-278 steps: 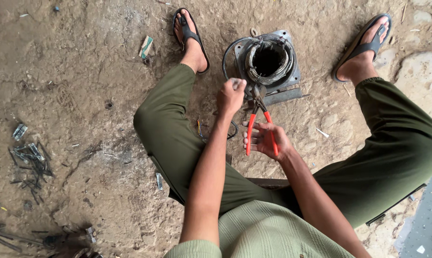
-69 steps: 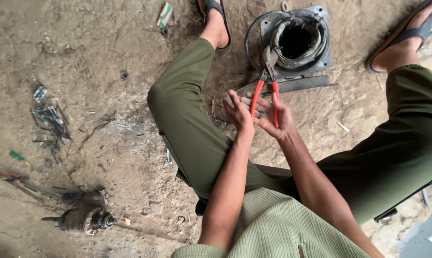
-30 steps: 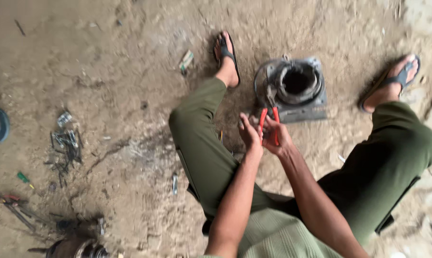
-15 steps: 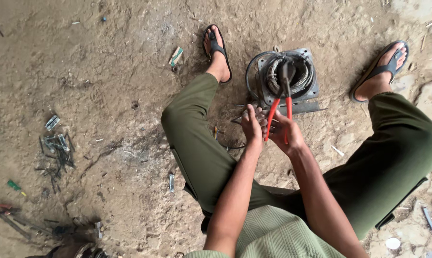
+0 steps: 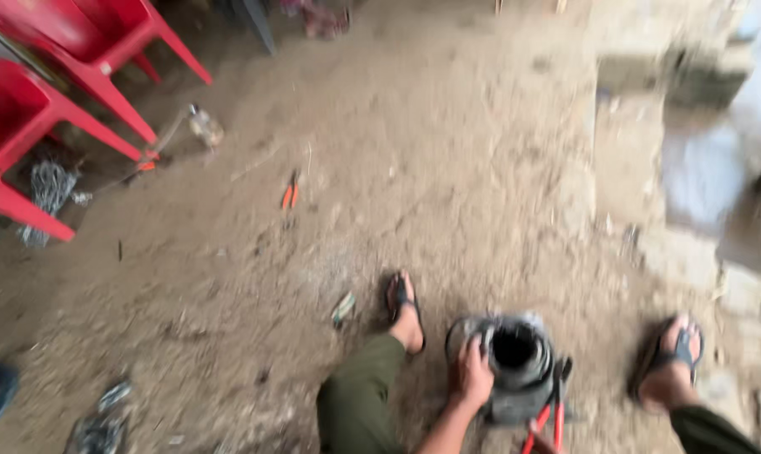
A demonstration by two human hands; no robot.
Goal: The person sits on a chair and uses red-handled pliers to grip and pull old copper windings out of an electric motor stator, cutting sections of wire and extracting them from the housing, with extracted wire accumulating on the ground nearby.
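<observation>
A grey metal motor housing (image 5: pixel 515 395) with a round dark opening and copper-coloured windings stands on the dirt between my two sandalled feet. My left hand (image 5: pixel 473 378) grips its left rim. Red-handled pliers (image 5: pixel 550 420) stand upright against its right side, jaws at the housing. Only a sliver of my right hand (image 5: pixel 539 448) shows at the bottom edge, on the pliers' handles. My green-trousered left knee (image 5: pixel 359 403) is beside the housing. The picture is blurred.
Two red plastic chairs (image 5: pixel 36 92) stand at the far left, with a chain (image 5: pixel 48 189) under them and a bottle (image 5: pixel 206 126) nearby. Orange-handled pliers (image 5: pixel 290 192) lie on the dirt. Wire scraps (image 5: pixel 103 416) lie at the lower left. Stone slabs (image 5: pixel 692 244) line the right.
The view has swung up from my lap to the ground ahead, bringing the chairs into sight. My left hand has moved from the pliers onto the housing's rim.
</observation>
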